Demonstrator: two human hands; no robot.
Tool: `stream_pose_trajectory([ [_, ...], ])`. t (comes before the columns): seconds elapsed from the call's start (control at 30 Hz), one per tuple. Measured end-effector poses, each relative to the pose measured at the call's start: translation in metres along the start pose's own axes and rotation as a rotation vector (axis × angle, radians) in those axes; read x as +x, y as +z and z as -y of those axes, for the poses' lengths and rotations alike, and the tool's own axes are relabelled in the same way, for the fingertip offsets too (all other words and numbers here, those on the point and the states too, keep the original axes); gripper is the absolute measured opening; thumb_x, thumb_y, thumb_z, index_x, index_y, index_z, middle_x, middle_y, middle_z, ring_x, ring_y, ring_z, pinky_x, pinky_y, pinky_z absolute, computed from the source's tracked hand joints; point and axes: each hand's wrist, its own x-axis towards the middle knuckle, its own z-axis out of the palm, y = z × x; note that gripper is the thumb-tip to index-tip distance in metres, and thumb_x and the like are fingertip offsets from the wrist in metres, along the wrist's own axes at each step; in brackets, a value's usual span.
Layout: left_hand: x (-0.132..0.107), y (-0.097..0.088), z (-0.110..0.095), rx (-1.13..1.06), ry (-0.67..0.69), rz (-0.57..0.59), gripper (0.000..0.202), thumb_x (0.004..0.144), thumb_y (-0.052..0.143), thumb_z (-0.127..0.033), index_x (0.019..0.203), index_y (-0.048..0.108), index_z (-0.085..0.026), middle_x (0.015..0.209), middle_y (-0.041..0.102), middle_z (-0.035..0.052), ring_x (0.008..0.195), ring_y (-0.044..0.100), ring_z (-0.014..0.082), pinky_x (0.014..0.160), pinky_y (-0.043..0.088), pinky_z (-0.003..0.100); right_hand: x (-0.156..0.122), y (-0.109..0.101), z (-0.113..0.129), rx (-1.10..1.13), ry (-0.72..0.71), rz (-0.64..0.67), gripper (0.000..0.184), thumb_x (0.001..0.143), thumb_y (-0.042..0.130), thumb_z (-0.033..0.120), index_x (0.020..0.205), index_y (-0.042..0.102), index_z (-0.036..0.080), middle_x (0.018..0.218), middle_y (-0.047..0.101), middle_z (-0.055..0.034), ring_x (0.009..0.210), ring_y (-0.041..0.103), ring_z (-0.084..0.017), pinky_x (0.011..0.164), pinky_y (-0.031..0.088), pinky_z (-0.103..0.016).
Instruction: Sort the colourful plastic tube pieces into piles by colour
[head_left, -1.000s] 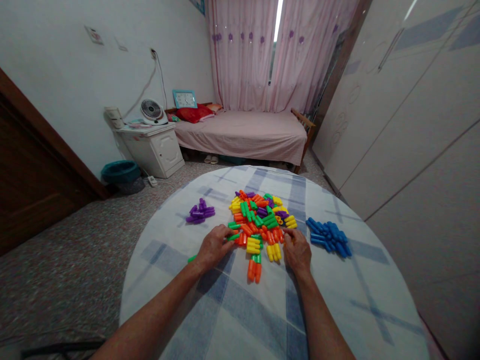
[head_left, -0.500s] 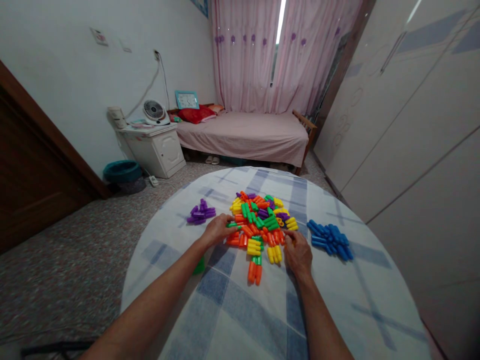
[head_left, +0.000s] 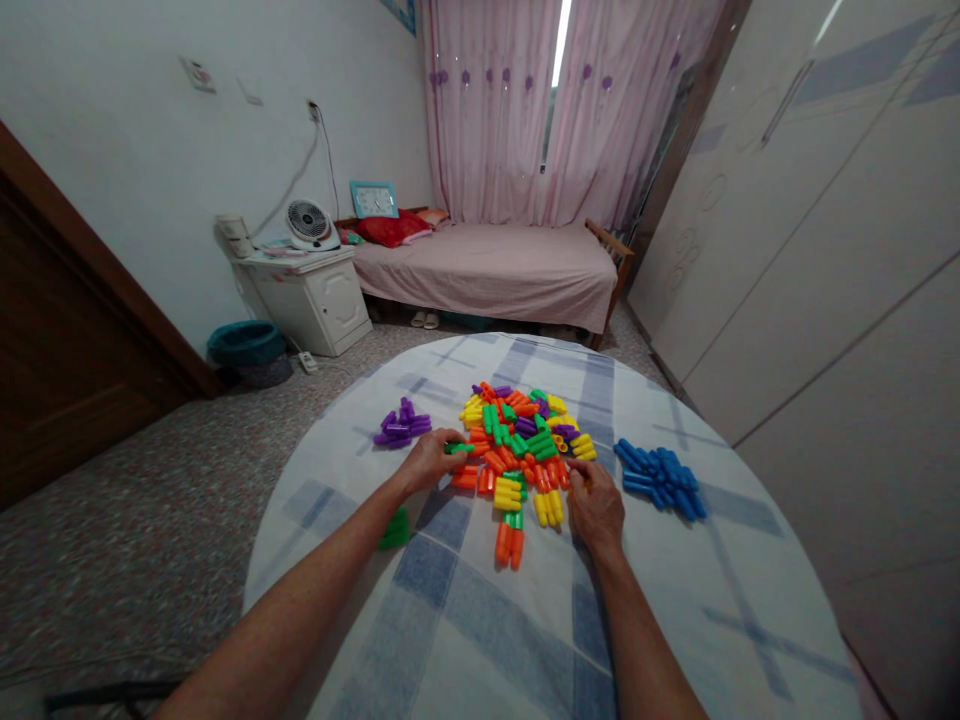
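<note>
My left hand point(head_left: 433, 458) is at the left edge of a mixed pile of plastic building pieces point(head_left: 517, 440), its fingertips closed on a green building piece point(head_left: 457, 448). The pile holds orange, green, yellow and purple tube-shaped pieces. At the pile's right edge rests my right hand point(head_left: 598, 503), fingers curled beside orange and yellow pieces point(head_left: 549, 509). A bit of orange-yellow shows under those fingers, but what they hold is hidden. By my left forearm lies a green piece point(head_left: 395, 530), partly covered by the arm.
Purple pieces point(head_left: 402, 425) form a small heap on the left, and blue pieces point(head_left: 660, 480) another on the right. All lie on a round table with a checked cloth point(head_left: 480, 640). Beyond stand a bed point(head_left: 487, 262), a white cabinet point(head_left: 330, 305) and a wardrobe point(head_left: 810, 250).
My left hand has drawn slightly left with the green piece, away from the orange ones. More of the green piece by my forearm shows. My right hand has hardly moved.
</note>
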Motion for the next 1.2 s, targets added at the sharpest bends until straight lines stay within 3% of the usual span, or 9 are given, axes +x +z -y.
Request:
stream_pose_trajectory([
  [0.17,-0.021,-0.023,0.008,-0.186,-0.054,0.044,0.033,0.070,0.058,-0.033,0.093,0.069,-0.012,0.077,0.066,0.0026,0.066,0.057,0.0147,0.060,0.042,0.024,-0.001,-0.001,0.002,-0.007,0.000,0.003,0.035,0.082,0.037,0.032,0.096,0.067,0.019,0.095,0.065,-0.0071,0.091,0.057,-0.021,0.082,0.040,-0.033],
  [0.33,-0.035,-0.033,-0.002,-0.539,-0.196,0.116,0.038,0.068,0.064,-0.040,0.091,0.067,-0.011,0.077,0.064,0.0020,0.065,0.055,0.0122,0.061,0.042,0.024,0.001,0.001,-0.002,0.013,-0.014,-0.032,0.034,0.083,0.037,0.032,0.096,0.065,0.018,0.094,0.065,-0.0083,0.090,0.057,-0.021,0.083,0.042,-0.035],
  [0.5,-0.032,-0.014,-0.024,-0.787,-0.221,0.175,0.042,0.069,0.067,-0.044,0.099,0.067,-0.014,0.088,0.067,0.0035,0.075,0.059,0.0138,0.069,0.045,0.025,0.003,-0.002,0.007,0.029,-0.204,-0.253,0.034,0.085,0.042,0.033,0.108,0.060,0.016,0.105,0.063,-0.0113,0.103,0.054,-0.024,0.093,0.041,-0.042],
  [0.6,-0.028,0.002,-0.037,-0.825,-0.197,0.233,0.042,0.071,0.066,-0.046,0.099,0.068,-0.015,0.089,0.068,0.0037,0.075,0.058,0.0136,0.068,0.044,0.024,0.002,-0.004,0.019,0.086,-0.328,-0.196,0.033,0.086,0.045,0.034,0.111,0.060,0.019,0.110,0.063,-0.0098,0.108,0.054,-0.023,0.097,0.039,-0.045],
  [0.77,-0.022,0.020,-0.060,-0.924,-0.195,0.271,0.044,0.070,0.068,-0.049,0.096,0.067,-0.014,0.086,0.066,0.0031,0.076,0.058,0.0137,0.069,0.045,0.024,-0.002,-0.004,0.033,0.199,-0.362,-0.080,0.034,0.087,0.047,0.038,0.111,0.063,0.020,0.114,0.063,-0.0091,0.115,0.051,-0.023,0.101,0.038,-0.046],
  [0.9,-0.019,0.029,-0.071,-0.947,-0.187,0.326,0.043,0.070,0.067,-0.052,0.091,0.066,-0.015,0.079,0.062,0.0006,0.069,0.054,0.0107,0.067,0.044,0.023,-0.005,-0.001,0.037,0.319,-0.293,0.007,0.033,0.086,0.049,0.039,0.109,0.064,0.020,0.115,0.063,-0.0088,0.114,0.052,-0.023,0.101,0.038,-0.044],
  [1.07,-0.024,0.033,-0.073,-0.915,-0.113,0.372,0.044,0.072,0.062,-0.057,0.078,0.061,-0.013,0.067,0.054,-0.0017,0.060,0.047,0.0084,0.058,0.039,0.021,-0.004,0.003,0.036,0.519,-0.045,0.117,0.033,0.080,0.057,0.047,0.096,0.064,0.018,0.092,0.068,-0.0058,0.086,0.062,-0.020,0.081,0.049,-0.035],
  [1.13,-0.031,0.027,-0.070,-0.851,-0.106,0.340,0.044,0.075,0.058,-0.057,0.079,0.060,-0.013,0.068,0.055,-0.0012,0.059,0.048,0.0092,0.057,0.039,0.022,0.000,0.002,0.029,0.598,0.008,0.079,0.034,0.080,0.057,0.047,0.095,0.063,0.018,0.089,0.067,-0.0048,0.083,0.062,-0.019,0.078,0.049,-0.033],
  [1.2,-0.043,0.013,-0.060,-0.711,-0.073,0.237,0.042,0.079,0.054,-0.054,0.084,0.063,-0.014,0.072,0.059,0.0007,0.063,0.052,0.0115,0.060,0.042,0.024,0.004,-0.001,0.019,0.616,0.055,-0.016,0.034,0.080,0.057,0.047,0.096,0.062,0.018,0.090,0.067,-0.0049,0.083,0.062,-0.018,0.078,0.049,-0.033],
])
